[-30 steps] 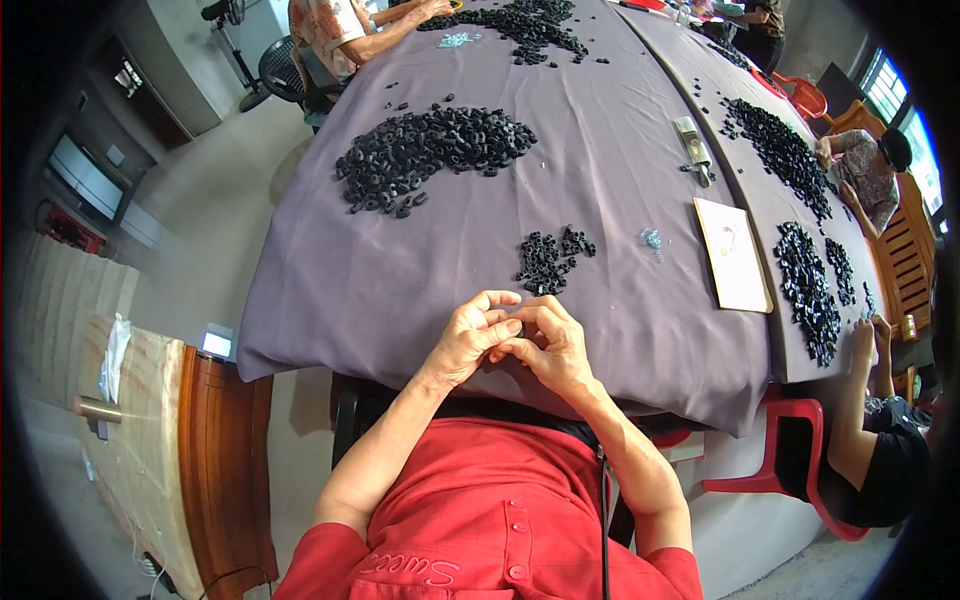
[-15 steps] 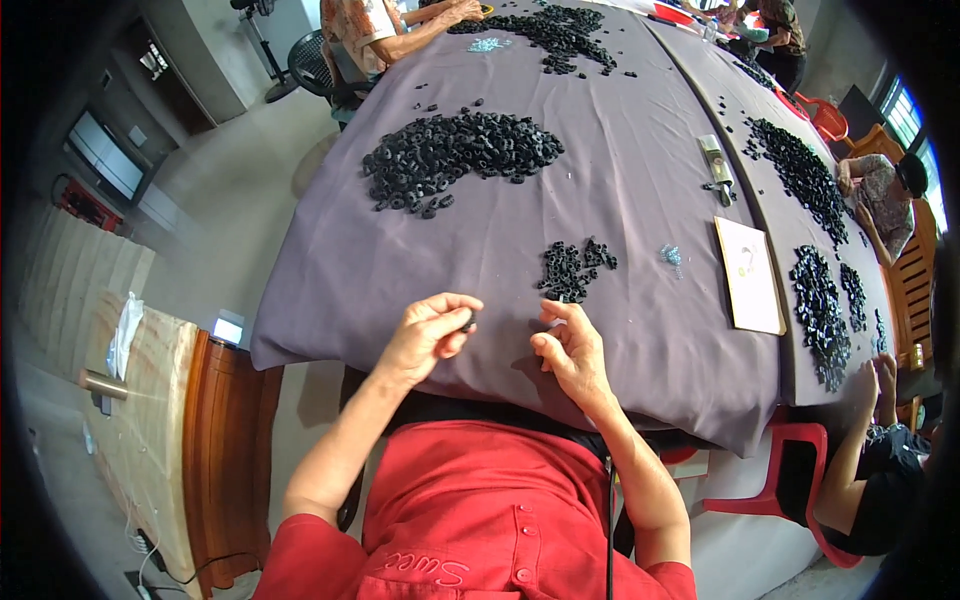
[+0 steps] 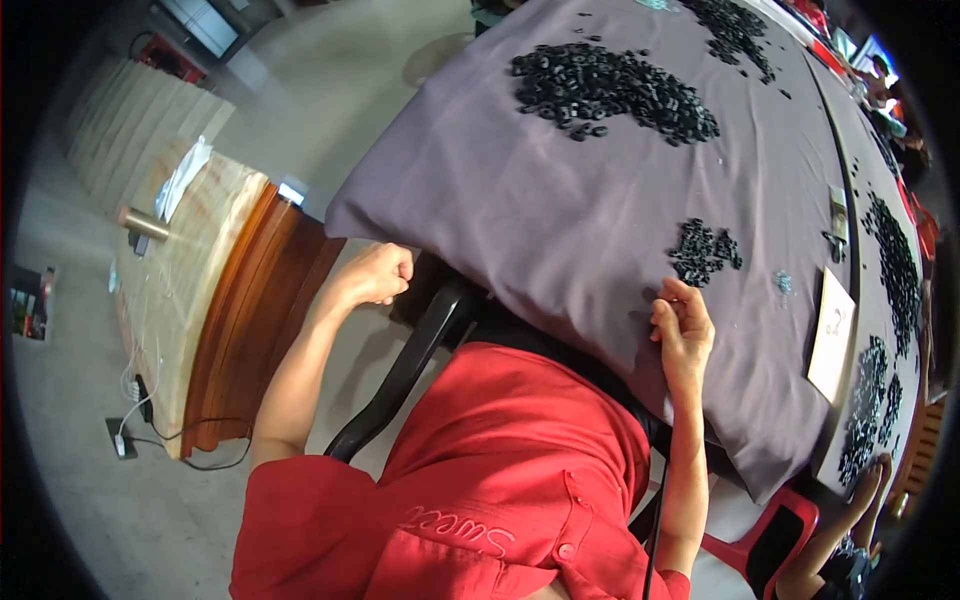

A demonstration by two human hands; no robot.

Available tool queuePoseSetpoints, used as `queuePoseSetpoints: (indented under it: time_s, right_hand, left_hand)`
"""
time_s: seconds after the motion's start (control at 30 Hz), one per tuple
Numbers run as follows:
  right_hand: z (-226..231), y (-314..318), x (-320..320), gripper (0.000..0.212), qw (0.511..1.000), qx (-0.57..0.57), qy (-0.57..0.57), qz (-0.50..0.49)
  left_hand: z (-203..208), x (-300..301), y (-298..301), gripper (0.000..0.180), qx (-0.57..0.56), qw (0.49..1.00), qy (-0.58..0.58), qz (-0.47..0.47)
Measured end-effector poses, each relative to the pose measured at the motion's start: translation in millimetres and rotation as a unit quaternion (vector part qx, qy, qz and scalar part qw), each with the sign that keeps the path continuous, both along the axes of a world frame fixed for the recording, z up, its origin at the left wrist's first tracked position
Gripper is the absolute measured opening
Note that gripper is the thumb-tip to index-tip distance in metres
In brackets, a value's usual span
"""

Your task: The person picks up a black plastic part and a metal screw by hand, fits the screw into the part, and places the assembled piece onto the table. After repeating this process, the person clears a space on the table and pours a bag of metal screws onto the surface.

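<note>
Purple tablecloth (image 3: 560,220), right hand (image 3: 683,335) at edge.

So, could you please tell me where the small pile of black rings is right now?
In the head view, the small pile of black rings lies on the purple tablecloth, right of centre, just above the right hand.

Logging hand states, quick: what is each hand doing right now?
Left hand: closed in a fist off the table's edge; contents cannot be told.
Right hand: fingers curled, resting on the purple cloth.
</note>
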State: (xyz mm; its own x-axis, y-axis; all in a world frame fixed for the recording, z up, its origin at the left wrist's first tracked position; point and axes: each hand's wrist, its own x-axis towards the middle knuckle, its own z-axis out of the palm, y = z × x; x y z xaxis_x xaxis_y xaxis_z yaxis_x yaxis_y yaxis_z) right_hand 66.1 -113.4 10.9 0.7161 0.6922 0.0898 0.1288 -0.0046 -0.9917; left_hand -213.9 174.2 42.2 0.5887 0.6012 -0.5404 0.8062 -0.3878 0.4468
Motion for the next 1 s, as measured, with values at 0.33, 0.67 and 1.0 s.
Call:
queuePoseSetpoints:
  time_s: [0.33, 0.67, 1.0]
  right_hand:
    - [1, 1, -6, 0.018, 0.999, -0.042, -0.024, 0.000]
    - [9, -5, 5, 0.008, 0.998, -0.013, -0.057, 0.000]
    - [4, -13, 12, 0.006, 0.994, -0.036, -0.095, -0.029]
  left_hand:
    - [-111, -24, -2, 0.027, 0.253, 0.941, -0.135, -0.180]
    - [35, 56, -61, 0.009, 0.131, 0.950, -0.205, -0.194]
    - [5, 192, -28, 0.014, 0.189, 0.883, -0.399, -0.160]
